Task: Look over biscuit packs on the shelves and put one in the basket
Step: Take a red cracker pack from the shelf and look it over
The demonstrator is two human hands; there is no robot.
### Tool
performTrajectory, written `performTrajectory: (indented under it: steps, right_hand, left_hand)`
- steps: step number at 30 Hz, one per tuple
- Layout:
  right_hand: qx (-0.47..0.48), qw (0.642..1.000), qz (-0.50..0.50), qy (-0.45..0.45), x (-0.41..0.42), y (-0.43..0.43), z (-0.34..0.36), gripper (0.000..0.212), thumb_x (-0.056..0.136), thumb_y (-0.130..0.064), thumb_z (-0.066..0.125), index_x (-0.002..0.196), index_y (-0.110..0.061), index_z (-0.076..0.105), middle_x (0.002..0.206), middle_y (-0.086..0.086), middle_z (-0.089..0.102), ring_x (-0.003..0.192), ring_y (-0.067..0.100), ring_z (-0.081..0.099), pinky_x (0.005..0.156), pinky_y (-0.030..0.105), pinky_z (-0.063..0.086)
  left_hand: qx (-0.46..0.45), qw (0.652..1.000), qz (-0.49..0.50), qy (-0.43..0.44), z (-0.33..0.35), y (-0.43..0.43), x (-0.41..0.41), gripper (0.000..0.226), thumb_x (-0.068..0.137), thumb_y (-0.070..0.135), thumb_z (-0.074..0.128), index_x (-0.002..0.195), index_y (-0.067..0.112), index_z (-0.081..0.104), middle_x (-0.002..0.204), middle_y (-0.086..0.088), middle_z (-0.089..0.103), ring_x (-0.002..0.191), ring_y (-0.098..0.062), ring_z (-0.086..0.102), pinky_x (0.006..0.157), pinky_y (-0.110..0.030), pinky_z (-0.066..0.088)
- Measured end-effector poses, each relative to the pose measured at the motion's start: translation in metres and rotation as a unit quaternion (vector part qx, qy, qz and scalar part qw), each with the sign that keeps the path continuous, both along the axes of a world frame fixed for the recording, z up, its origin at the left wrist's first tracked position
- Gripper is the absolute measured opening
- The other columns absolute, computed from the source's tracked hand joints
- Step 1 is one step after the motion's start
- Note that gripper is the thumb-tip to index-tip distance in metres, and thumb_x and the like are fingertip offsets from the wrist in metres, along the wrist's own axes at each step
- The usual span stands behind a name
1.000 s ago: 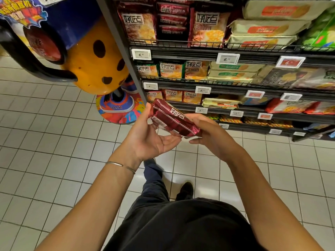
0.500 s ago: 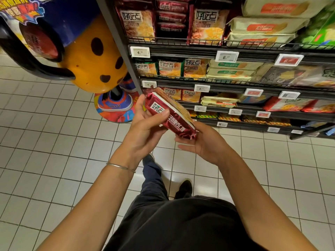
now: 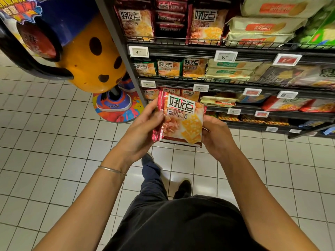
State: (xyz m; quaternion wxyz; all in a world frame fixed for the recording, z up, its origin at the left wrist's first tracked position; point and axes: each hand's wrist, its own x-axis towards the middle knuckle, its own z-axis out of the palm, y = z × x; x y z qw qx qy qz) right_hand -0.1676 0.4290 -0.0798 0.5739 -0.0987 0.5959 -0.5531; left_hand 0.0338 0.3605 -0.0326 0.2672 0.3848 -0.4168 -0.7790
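A red foil biscuit pack [image 3: 183,120] with a white label and pictured crackers is held upright, its front facing me, in front of the lower shelves. My left hand [image 3: 143,131] grips its left edge, thumb over the front. My right hand [image 3: 216,134] holds its right edge from behind, fingers curled round it. More packs of the same brand [image 3: 137,24] stand on the shelves [image 3: 181,51] above. No basket is in view.
A dark wire shelf unit with price tags [image 3: 138,51] fills the right and top. A big orange spotted mascot display [image 3: 90,57] on a colourful round base [image 3: 116,109] stands to the left. White tiled floor [image 3: 45,142] lies below; my legs and shoes show at centre.
The pack has been turned from its red back and side to show its front, and raised slightly. Both hands shifted their grip onto its left and right edges.
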Motion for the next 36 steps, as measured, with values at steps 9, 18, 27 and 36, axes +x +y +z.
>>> performTrajectory:
  steps: [9, 18, 27, 36]
  right_hand:
    - [-0.053, 0.998, -0.020, 0.024, -0.006, 0.000, -0.007, 0.023, 0.104, -0.013, 0.055, 0.122, -0.014, 0.069, 0.117, 0.013, 0.077, 0.115, 0.038, 0.070, 0.093, 0.051, 0.054]
    - [-0.136, 0.989, 0.060, 0.026, -0.012, 0.005, -0.002, 0.035, 0.104, -0.016, 0.052, 0.138, -0.015, 0.061, 0.133, 0.016, 0.069, 0.127, 0.035, 0.065, 0.106, 0.056, 0.047]
    - [-0.150, 0.977, 0.151, -0.003, -0.004, -0.002, 0.023, 0.049, 0.097, -0.042, 0.056, 0.145, -0.033, 0.051, 0.148, 0.025, 0.051, 0.139, 0.044, 0.050, 0.115, 0.066, 0.039]
    - [-0.019, 0.993, 0.109, 0.045, 0.000, -0.008, 0.024, 0.054, 0.105, -0.059, 0.043, 0.135, -0.019, 0.061, 0.120, 0.004, 0.072, 0.104, 0.018, 0.066, 0.091, 0.041, 0.042]
  left_hand:
    - [-0.030, 0.997, 0.052, -0.057, -0.014, 0.004, 0.001, 0.044, 0.109, 0.011, 0.045, 0.153, 0.011, 0.045, 0.142, -0.023, 0.062, 0.133, -0.041, 0.059, 0.110, -0.058, 0.049]
    - [-0.041, 0.993, 0.095, -0.047, -0.020, -0.002, 0.000, 0.022, 0.112, 0.015, 0.043, 0.130, 0.011, 0.055, 0.118, -0.016, 0.073, 0.103, -0.028, 0.071, 0.075, -0.034, 0.060]
    - [0.192, 0.981, 0.034, 0.007, -0.032, 0.002, 0.000, 0.037, 0.106, 0.012, 0.044, 0.139, 0.015, 0.061, 0.115, -0.017, 0.077, 0.085, -0.031, 0.078, 0.064, -0.043, 0.066]
    - [0.299, 0.952, -0.058, 0.035, -0.033, 0.008, 0.001, 0.066, 0.079, 0.046, 0.053, 0.122, -0.003, 0.063, 0.099, -0.024, 0.079, 0.077, -0.028, 0.080, 0.060, -0.030, 0.063]
